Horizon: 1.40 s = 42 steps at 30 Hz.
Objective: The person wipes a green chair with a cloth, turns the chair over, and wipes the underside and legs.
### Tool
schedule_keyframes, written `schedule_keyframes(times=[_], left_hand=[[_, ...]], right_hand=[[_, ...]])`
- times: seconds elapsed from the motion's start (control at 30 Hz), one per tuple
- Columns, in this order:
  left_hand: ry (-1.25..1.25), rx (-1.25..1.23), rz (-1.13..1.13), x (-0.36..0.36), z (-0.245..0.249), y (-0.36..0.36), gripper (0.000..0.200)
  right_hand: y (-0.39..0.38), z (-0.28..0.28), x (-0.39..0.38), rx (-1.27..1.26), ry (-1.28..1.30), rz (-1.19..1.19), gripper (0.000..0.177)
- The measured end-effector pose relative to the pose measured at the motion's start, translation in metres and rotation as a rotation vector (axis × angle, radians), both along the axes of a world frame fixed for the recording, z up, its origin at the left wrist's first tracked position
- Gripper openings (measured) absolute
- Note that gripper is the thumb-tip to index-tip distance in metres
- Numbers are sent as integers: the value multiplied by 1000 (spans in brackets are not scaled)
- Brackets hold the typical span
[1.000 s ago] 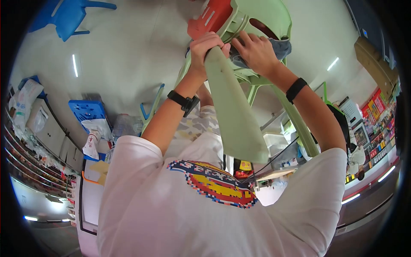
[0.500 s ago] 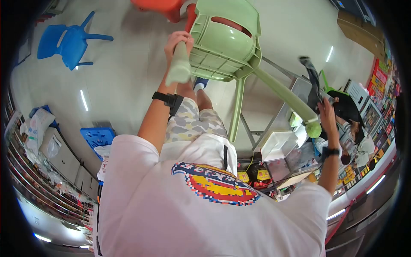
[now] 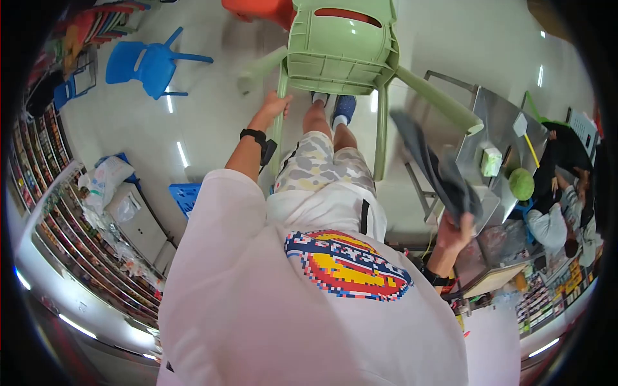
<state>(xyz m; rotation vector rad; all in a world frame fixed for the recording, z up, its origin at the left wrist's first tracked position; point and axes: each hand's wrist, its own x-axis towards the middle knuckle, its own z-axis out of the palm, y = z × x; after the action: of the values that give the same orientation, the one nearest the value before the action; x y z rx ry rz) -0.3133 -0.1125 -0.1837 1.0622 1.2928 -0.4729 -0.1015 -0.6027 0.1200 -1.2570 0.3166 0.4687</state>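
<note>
A light green plastic chair [image 3: 341, 55] is tipped so that its underside and legs face me. My left hand [image 3: 275, 105] is closed round one of its legs on the left side. Another leg sticks out to the left, blurred. In my right hand [image 3: 455, 233] a dark grey cloth [image 3: 428, 161] is gripped by one end. The cloth is smeared by motion, and its free end reaches up towards the chair's right legs, apart from them as far as I can see.
An orange-red plastic seat [image 3: 257, 9] stands behind the green chair. A blue chair [image 3: 151, 67] lies on the floor at the left. On the right, a metal table [image 3: 486, 119] carries a tissue pack [image 3: 491, 161] and a round green object [image 3: 521, 184]. Other people [image 3: 566, 186] are beyond it. Shelves [image 3: 77, 238] line the left.
My left hand has shifted from the chair's outer left leg to a different leg. My right hand has brought the cloth inward from the far right, towards the chair. The view has shifted too.
</note>
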Motion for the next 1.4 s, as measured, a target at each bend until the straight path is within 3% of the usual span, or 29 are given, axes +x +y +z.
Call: schedule_keyframes(times=[0.07, 0.13, 0.17, 0.23, 0.33, 0.47, 0.5, 0.57, 0.63, 0.67, 0.7, 0.73, 0.8, 0.83, 0.87, 0.9, 1.0, 1.07, 1.1, 1.13, 1.17, 1.27, 1.4], left_hand=[[-35, 101, -29, 11, 4, -8, 26], [-42, 107, -91, 35, 25, -3, 23], [-50, 112, -135, 48, 38, -3, 22], [-34, 124, -186, 76, 51, -1, 21], [-16, 154, -230, 111, 68, -6, 18], [29, 169, -231, 135, 89, 3, 13], [16, 176, -243, 139, 89, 9, 13], [33, 141, -227, 140, 85, 23, 16], [-1, 103, -248, 138, 86, 36, 16], [-25, 64, -250, 139, 85, 41, 16], [-34, 77, -254, 142, 88, 42, 16], [-23, 56, -239, 142, 91, 44, 16], [-7, 46, -231, 143, 89, 48, 16], [-2, 56, -226, 143, 86, 48, 16], [1, 65, -223, 144, 88, 49, 15], [-1, 76, -247, 149, 94, 56, 15], [-70, 5, -205, 170, 131, 80, 14], [-48, -176, -113, 173, 176, 98, 11], [-63, -172, -111, 164, 189, 108, 11], [-84, -323, -73, 154, 203, 118, 13], [-106, -474, -34, 145, 218, 120, 15], [-101, -487, 82, 101, 272, 108, 15], [-59, -603, 195, 54, 315, 92, 12]], right_hand=[[38, 15, -23, -536, -149, 251, 49], [54, 28, -26, -725, -230, 558, 45], [55, 24, -30, -731, -220, 551, 45], [61, 9, -37, -635, -339, 282, 43], [74, 18, -24, -429, -247, -113, 39], [17, 16, -13, -638, -211, -453, 37], [4, 8, -18, -674, -248, -384, 36], [-83, -79, -39, -892, 65, -406, 35], [-93, -162, -68, -927, 184, -34, 39], [-51, -178, -75, -981, 230, 99, 43], [-54, -245, -81, -768, 381, 218, 48], [10, -233, -79, -600, 446, 217, 53], [79, -236, -73, -162, 699, 430, 46], [101, -236, -70, -145, 700, 422, 46], [118, -235, -66, -306, 551, 655, 40], [128, -230, -64, -467, 386, 872, 35], [125, -184, -57, -361, 353, 700, 24], [130, -113, -44, -299, 221, 760, 23], [125, -88, -42, -478, 193, 801, 25], [122, -59, -39, -660, 162, 829, 27], [121, -20, -38, -646, 192, 823, 30], [124, 76, -29, -485, 387, 762, 38], [128, 132, -28, -465, 503, 543, 44]])
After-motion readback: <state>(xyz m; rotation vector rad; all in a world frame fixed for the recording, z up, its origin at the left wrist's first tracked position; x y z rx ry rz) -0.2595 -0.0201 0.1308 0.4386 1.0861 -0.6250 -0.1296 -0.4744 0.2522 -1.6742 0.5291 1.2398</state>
